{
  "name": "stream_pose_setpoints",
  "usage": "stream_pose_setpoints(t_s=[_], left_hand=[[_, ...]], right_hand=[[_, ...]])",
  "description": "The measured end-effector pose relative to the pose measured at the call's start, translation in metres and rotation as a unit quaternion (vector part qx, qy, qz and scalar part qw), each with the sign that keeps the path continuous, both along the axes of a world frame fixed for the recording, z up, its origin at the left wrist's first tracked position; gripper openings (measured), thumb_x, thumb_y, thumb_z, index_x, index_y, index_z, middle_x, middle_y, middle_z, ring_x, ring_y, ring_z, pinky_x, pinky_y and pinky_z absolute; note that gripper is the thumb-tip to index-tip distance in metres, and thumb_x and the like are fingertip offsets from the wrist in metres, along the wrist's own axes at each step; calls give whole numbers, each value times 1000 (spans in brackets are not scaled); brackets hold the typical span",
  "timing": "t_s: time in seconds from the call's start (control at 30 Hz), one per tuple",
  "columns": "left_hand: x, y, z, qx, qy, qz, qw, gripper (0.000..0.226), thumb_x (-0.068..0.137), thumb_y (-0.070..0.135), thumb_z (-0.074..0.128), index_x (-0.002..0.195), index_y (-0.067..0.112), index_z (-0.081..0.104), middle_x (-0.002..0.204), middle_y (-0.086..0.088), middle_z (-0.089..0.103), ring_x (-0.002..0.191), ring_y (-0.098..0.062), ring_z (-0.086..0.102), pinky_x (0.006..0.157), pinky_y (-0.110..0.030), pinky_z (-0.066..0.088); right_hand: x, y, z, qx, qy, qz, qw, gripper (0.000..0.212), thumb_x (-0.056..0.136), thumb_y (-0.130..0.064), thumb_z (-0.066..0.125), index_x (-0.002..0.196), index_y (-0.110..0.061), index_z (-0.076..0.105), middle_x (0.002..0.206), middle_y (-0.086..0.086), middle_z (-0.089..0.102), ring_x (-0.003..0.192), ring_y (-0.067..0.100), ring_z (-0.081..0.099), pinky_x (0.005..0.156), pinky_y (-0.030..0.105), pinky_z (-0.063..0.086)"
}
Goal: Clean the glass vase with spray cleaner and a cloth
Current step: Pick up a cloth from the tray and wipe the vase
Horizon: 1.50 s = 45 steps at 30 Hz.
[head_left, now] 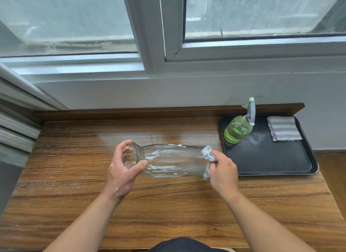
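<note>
A clear ribbed glass vase is held sideways above the wooden table, its mouth pointing left. My left hand grips the vase at the neck and rim, thumb across the front. My right hand holds a bunched grey cloth pressed against the vase's base end on the right. A green spray bottle with a pale trigger head stands upright on the black tray, apart from both hands.
A black tray lies at the table's right, carrying the spray bottle and a folded striped cloth. The wooden table has a raised back ledge under a white wall and window. A curtain or blind edge hangs at left.
</note>
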<state>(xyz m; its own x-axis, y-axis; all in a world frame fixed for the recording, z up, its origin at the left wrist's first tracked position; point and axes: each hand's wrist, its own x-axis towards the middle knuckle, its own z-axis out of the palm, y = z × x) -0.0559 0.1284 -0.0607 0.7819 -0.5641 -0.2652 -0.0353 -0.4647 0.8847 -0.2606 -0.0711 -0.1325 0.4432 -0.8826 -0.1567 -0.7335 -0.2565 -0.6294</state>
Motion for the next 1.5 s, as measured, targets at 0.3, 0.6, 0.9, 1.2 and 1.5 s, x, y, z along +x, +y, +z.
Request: stream_pose_setpoints(t_s=[0.3,0.6,0.9,1.2,1.5], left_hand=[[0,2,6,18,11,-73,997,100,61,33,90,143,53,37,134,4,49,111,0,54,80,-19,46],[0,9,-3,18,41,-19,999,96,53,40,82,137,59,39,129,9,53,122,-21,55,100,-50,52],[6,10,2,34,67,-25,997,102,49,50,81,141,52,38,129,2,54,118,-24,58,101,-54,52],[6,11,-1,32,92,-28,995,104,50,44,81,145,48,38,128,-4,54,112,-24,61,84,-37,54],[5,9,0,19,94,-33,995,89,75,10,84,144,45,39,128,-4,53,109,-18,58,77,-29,50]], right_hand=[[49,58,37,-55,-87,85,991,41,92,-3,54,125,-24,68,122,-12,67,109,9,54,97,25,47],[50,54,39,-69,-85,140,984,46,90,-1,55,125,-27,68,124,-16,68,100,6,49,84,14,40],[-4,-31,18,112,-39,-44,992,27,91,-6,56,94,-27,72,84,-1,74,85,24,68,63,28,46],[24,-4,83,482,-342,-60,804,20,103,-12,52,108,-10,71,90,9,74,75,18,69,67,35,52],[46,23,64,-36,-49,132,989,55,94,-17,66,146,-22,48,129,-6,53,116,11,52,102,25,41]])
